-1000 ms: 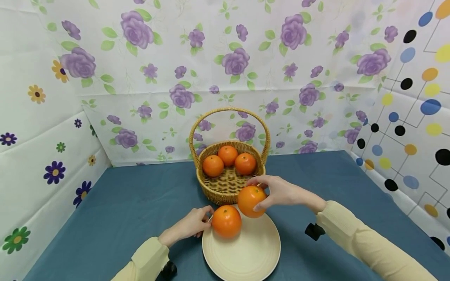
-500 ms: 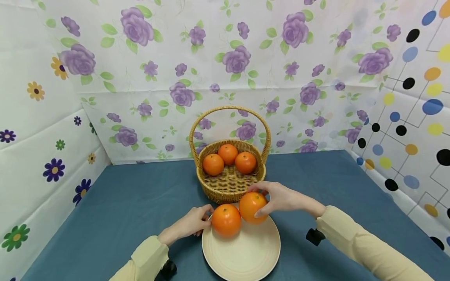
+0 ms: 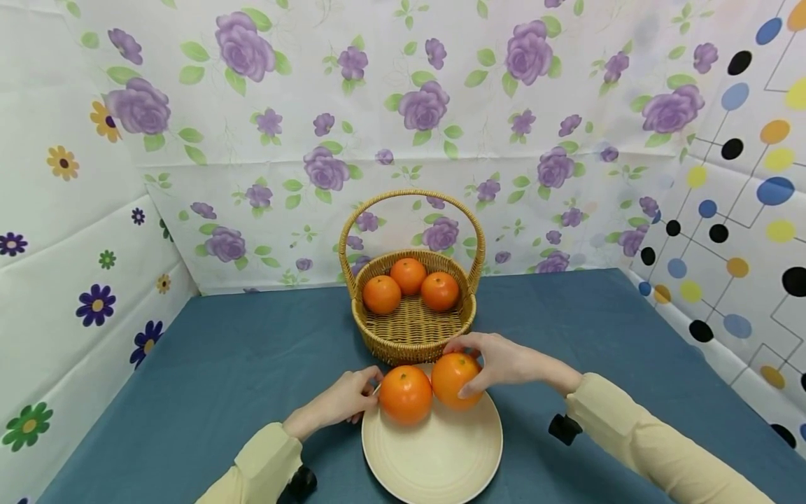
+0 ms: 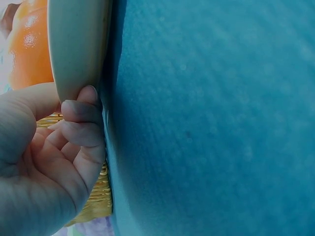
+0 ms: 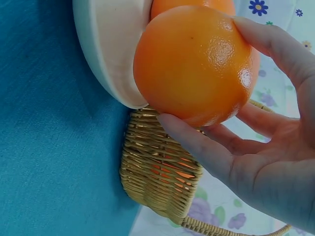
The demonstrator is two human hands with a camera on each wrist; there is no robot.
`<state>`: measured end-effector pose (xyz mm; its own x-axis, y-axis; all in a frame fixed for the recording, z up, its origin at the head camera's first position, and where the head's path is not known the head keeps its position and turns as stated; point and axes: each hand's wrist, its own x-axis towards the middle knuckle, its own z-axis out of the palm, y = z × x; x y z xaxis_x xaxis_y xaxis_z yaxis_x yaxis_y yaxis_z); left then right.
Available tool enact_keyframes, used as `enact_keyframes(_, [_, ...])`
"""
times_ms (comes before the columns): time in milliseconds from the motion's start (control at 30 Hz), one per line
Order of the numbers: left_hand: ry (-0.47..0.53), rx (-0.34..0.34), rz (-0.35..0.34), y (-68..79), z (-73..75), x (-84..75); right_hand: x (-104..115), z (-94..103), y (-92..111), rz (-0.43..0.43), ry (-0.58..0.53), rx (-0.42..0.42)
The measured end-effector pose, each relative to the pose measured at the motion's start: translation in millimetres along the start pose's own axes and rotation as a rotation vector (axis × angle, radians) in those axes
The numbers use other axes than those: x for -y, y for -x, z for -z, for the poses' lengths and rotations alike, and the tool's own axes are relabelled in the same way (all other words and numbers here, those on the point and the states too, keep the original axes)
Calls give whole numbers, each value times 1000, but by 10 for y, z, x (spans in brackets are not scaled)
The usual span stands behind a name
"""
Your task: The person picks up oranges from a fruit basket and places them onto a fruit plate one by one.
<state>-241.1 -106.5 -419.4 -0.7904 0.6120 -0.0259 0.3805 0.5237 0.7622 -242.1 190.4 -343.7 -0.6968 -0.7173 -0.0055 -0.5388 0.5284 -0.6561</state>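
A cream plate [image 3: 434, 458] lies on the blue cloth in front of the basket. My left hand [image 3: 340, 399] pinches the plate's left rim; in the left wrist view its fingers curl under the edge with the thumb above. One orange [image 3: 405, 395] sits on the plate close to those fingertips. With thumb and fingers my right hand [image 3: 504, 362] holds a second orange [image 5: 194, 64] at the plate's back right, right beside the first. In the right wrist view the fingers wrap its far side and lower edge, and the palm stays off it.
Just behind the plate stands a wicker basket [image 3: 412, 343] with a tall arched handle [image 3: 412, 193]. Three smaller oranges [image 3: 408, 278] sit towards its back. A flowered cloth wall [image 3: 378, 105] closes off the back of the blue table [image 3: 271, 336], with patterned cloth at both sides.
My right hand has lowered its orange towards the plate and shifted slightly right. The left hand keeps its pinch on the rim, and the first orange stays in place.
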Motion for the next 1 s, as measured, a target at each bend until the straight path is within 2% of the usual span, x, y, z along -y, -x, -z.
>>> enact_keyframes(1000, [-12,-18,-17,5,4,-6,-76,-107,-32,-9,20,36])
